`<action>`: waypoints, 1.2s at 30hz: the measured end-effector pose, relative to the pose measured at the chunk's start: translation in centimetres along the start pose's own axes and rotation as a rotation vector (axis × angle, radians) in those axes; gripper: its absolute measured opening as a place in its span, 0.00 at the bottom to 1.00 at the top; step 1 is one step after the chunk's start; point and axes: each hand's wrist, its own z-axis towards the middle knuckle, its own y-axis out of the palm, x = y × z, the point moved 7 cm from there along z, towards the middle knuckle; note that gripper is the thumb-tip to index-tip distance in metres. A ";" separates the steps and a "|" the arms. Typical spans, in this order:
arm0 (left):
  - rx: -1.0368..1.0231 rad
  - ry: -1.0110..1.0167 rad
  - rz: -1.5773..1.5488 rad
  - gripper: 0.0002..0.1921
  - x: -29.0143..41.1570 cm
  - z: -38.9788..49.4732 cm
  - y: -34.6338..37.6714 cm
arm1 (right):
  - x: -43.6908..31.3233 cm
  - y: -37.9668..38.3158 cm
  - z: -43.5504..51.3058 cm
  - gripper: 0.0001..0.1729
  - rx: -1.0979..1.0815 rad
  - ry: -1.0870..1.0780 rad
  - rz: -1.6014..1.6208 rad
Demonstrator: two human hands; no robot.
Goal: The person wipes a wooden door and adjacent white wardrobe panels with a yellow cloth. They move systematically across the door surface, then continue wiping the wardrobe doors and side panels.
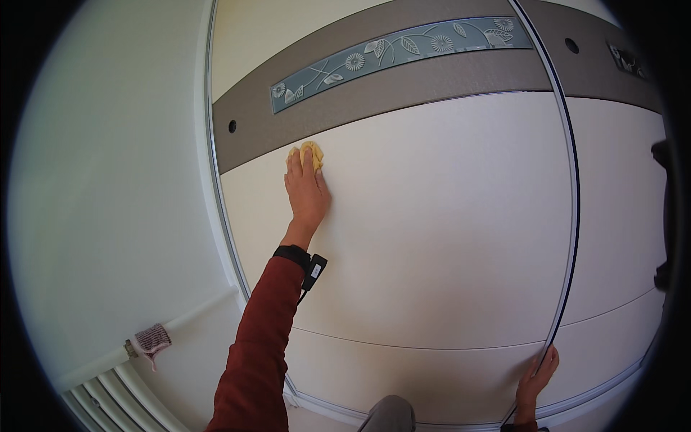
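Observation:
My left hand [307,189] presses a crumpled yellow cloth [312,156] against the white panel [432,216] of a sliding wardrobe door. The cloth sits just under the brown band [345,110] that crosses the door, and the fingers lie over part of it. Low on the right, my right hand [536,378] grips the door's metal edge strip [573,232], with fingers around its outer side. A black strap with a small device [315,271] circles my left wrist. Set into the brown band is a blue-grey decorative strip [402,56] with raised flowers and leaves.
To the left, a white radiator [116,397] stands by the wall, and a striped cloth [153,339] hangs over its pipe [200,310]. A second door panel [610,216] continues at right. My grey-clad knee [391,413] is close to the door's bottom.

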 end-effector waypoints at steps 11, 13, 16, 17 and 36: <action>-0.173 -0.051 0.058 0.34 -1.6 -17.2 -2.0 | -0.5 0.6 -2.7 0.41 -0.036 0.004 -0.070; -0.111 -0.135 0.102 0.33 -3.5 -12.0 -1.3 | -0.3 0.6 -2.9 0.42 -0.049 -0.004 -0.080; -0.046 -0.057 0.164 0.32 -5.7 -2.3 -1.0 | 0.1 0.7 -3.1 0.42 -0.062 0.007 -0.095; -0.024 -0.026 0.212 0.32 -6.2 -0.2 -1.2 | 0.4 0.8 -3.2 0.42 -0.067 0.033 -0.094; 0.016 -0.079 0.021 0.29 -11.8 -6.7 -2.4 | 2.0 1.7 -3.8 0.36 0.000 -0.025 -0.183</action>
